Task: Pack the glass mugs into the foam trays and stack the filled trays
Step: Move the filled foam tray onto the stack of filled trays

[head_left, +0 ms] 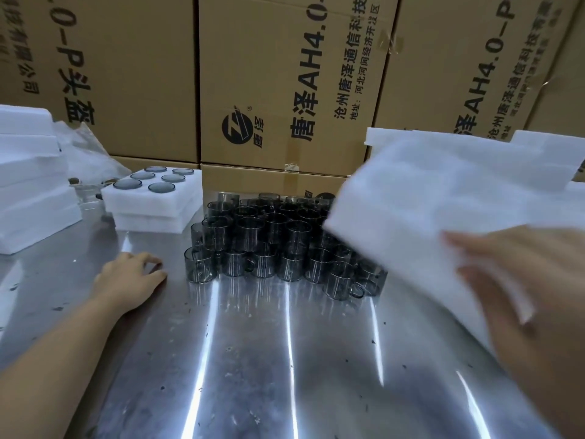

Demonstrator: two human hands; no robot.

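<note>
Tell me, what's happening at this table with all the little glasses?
A person is packing small smoky-grey glass mugs into foam. Their right hand holds a blurred white foam tray in the air over the right side of the loose mugs. Their left hand rests on the shiny metal table, holding nothing. At the back left, a filled foam tray with six mugs tops a short stack. Many mugs are not yet packed.

2 hands (pixel 128 277) (pixel 519 280), 6 mugs (pixel 161 187) in 1 filled foam tray (pixel 190 193), 1 lifted foam tray (pixel 443 201), loose mugs (pixel 275 245) uncountable
</note>
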